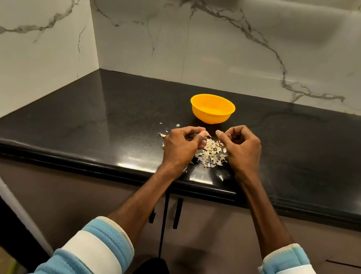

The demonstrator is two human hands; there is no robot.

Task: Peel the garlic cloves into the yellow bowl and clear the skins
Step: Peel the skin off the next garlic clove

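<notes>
A yellow bowl (pixel 212 108) stands on the black countertop (pixel 84 123), just beyond my hands. My left hand (pixel 181 145) pinches a pale garlic clove (pixel 206 133) between thumb and fingers. My right hand (pixel 241 149) has its fingers curled with the thumb tip pointing toward the clove; a thin bit of skin seems pinched there, too small to be sure. Between and below both hands lies a pile of garlic skins (pixel 212 154). An unpeeled clove (pixel 162 135) lies left of my left hand. The bowl's inside is hidden from here.
Stray skin flakes (pixel 221 177) lie near the counter's front edge (pixel 101 165). Marble walls close the counter at the back and left. Cabinet doors with black handles (pixel 177 213) sit below the counter.
</notes>
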